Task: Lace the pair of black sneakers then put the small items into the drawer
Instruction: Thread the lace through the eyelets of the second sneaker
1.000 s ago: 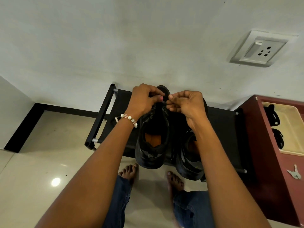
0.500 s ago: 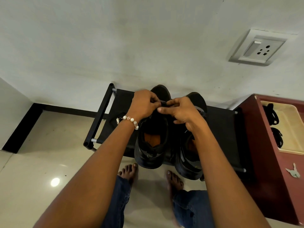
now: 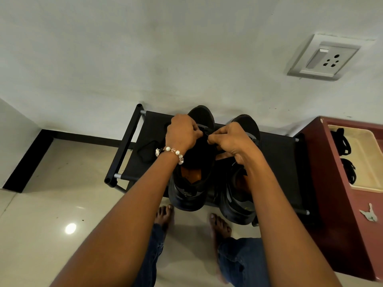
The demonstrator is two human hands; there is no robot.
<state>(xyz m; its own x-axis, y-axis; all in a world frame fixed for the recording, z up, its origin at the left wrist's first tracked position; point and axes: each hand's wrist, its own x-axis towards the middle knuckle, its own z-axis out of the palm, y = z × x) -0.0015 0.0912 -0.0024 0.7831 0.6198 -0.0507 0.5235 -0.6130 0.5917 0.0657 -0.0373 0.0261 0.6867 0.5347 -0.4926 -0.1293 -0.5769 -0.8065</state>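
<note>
Two black sneakers (image 3: 191,183) stand side by side on a black shoe rack (image 3: 279,162). Over the left sneaker, the left hand (image 3: 182,132) and right hand (image 3: 232,139) each have a pinching grip on its black lace (image 3: 204,129). The open drawer (image 3: 371,146) holds two black bundles (image 3: 342,141). One key (image 3: 369,213) lies on the cabinet top.

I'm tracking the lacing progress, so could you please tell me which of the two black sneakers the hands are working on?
The left sneaker: both hands, left and right, pinch its lace over its tongue. The right sneaker sits beside it, untouched.
</note>
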